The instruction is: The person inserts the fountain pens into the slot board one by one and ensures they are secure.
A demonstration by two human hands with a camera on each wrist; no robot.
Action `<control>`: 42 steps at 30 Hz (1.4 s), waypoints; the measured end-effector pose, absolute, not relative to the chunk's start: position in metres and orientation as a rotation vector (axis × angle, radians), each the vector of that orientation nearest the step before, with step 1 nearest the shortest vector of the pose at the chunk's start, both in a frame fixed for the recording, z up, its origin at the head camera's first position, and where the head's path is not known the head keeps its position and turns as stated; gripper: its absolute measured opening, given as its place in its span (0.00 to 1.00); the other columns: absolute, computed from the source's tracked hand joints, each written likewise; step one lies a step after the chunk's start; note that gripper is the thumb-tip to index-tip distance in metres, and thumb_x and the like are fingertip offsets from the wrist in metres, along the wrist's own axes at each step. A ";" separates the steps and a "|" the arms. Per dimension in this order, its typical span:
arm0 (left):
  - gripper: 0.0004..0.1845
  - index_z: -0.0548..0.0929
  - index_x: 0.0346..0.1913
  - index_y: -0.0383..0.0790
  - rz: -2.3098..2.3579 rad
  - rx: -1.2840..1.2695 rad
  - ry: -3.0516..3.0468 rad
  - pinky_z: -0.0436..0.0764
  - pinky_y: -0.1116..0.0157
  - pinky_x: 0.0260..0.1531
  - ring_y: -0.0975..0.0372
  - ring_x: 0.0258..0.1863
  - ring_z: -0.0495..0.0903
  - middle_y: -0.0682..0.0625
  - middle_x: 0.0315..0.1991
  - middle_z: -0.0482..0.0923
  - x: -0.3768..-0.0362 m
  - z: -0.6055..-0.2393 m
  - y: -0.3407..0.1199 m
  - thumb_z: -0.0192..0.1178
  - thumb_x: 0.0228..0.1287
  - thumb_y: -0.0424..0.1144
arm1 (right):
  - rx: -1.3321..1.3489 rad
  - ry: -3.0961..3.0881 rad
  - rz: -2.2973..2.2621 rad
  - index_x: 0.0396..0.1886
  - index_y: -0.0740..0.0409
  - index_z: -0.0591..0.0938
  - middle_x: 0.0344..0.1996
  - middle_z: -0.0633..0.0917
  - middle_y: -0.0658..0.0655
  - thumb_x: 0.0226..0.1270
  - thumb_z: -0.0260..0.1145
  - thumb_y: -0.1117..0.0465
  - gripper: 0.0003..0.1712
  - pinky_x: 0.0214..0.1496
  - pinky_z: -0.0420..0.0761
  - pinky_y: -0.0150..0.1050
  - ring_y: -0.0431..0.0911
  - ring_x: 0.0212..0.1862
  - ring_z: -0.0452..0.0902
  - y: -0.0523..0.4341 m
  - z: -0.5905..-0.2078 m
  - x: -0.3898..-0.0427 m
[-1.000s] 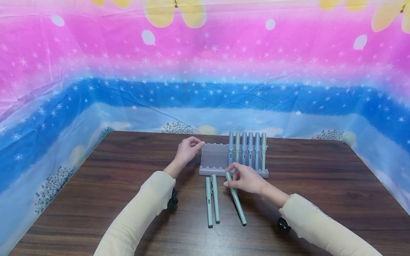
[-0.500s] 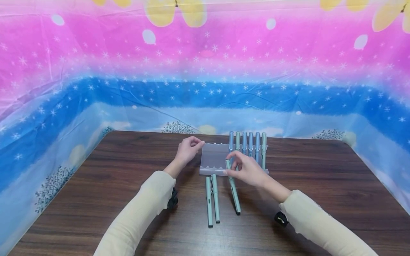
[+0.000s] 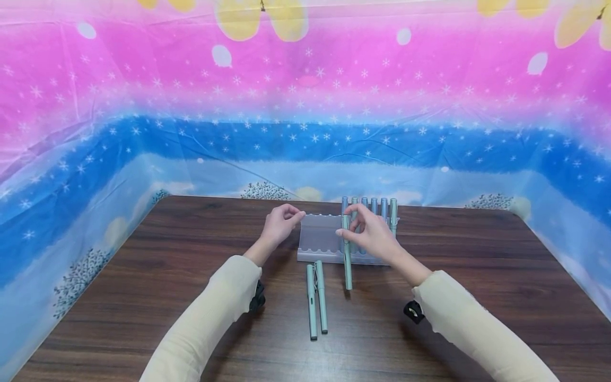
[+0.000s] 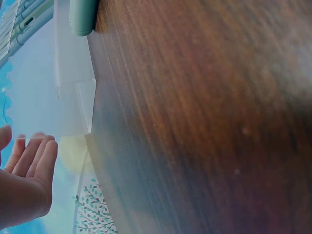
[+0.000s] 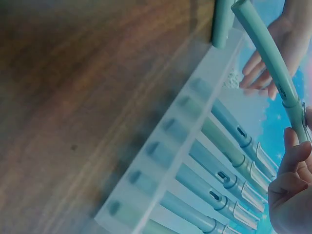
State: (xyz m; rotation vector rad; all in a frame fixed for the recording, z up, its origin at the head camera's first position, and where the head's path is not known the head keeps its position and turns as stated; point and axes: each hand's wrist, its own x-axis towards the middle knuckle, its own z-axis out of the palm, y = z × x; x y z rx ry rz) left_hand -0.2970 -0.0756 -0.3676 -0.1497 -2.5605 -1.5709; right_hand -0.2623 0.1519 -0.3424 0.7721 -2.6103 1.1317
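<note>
- Two hands are at work near the middle of the head view, over a dark wooden table (image 3: 191, 276).
- The right hand (image 3: 372, 236) pinches a pale green pen (image 3: 347, 254) near its upper end, thumb and fingers curled round the barrel.
- That pen hangs almost upright in the frame, its lower end just in front of the rack's front edge and its top level with the tops of the pens already standing.
- In the right wrist view the same pen (image 5: 270, 63) slants across the upper right, with the fingers (image 5: 292, 180) curled round it at the lower right edge.
- The left hand (image 3: 279, 223) sits at the left end of the pen rack (image 3: 320, 236), its fingertips curled and touching the rack's upper left corner; whether it truly grips the rack cannot be told.
- In the left wrist view the fingers (image 4: 34, 163) lie fairly straight at the lower left, just beside the rack's pale plastic wall (image 4: 63, 97).
- The rack is a frosted, pale holder just above the centre of the head view; its left half shows bare slots.
- Six pens (image 3: 384, 209) stand side by side in the rack's right half, partly hidden behind the right hand.
- Two more pens (image 3: 316, 297) lie side by side on the table below the rack, touching or nearly so, pointing up and down the frame.
- A bright cloth (image 3: 305, 106), pink above and blue below with stars, fills the upper frame behind the table.
</note>
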 end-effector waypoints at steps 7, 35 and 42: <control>0.12 0.78 0.35 0.35 -1.574 -0.155 -2.561 0.74 0.62 0.31 0.51 0.33 0.78 0.45 0.33 0.80 -0.298 -0.368 -0.076 0.57 0.59 0.43 | 0.726 -2.543 1.073 0.47 0.55 0.71 0.22 0.77 0.48 0.54 0.66 0.52 0.23 0.20 0.68 0.38 0.42 0.18 0.69 0.149 -0.334 -0.270; 0.12 0.78 0.35 0.35 -1.558 -0.174 -2.567 0.75 0.61 0.33 0.52 0.33 0.78 0.44 0.34 0.79 -0.298 -0.370 -0.077 0.57 0.59 0.43 | 0.600 -2.319 0.906 0.48 0.53 0.71 0.21 0.76 0.45 0.55 0.65 0.51 0.22 0.10 0.61 0.36 0.38 0.12 0.63 0.131 -0.332 -0.287; 0.12 0.78 0.35 0.36 -1.558 -0.162 -2.572 0.75 0.62 0.33 0.52 0.33 0.78 0.44 0.33 0.79 -0.298 -0.368 -0.076 0.57 0.59 0.43 | 0.627 -2.249 0.887 0.49 0.52 0.70 0.22 0.77 0.46 0.56 0.64 0.53 0.21 0.11 0.61 0.35 0.36 0.12 0.62 0.128 -0.336 -0.288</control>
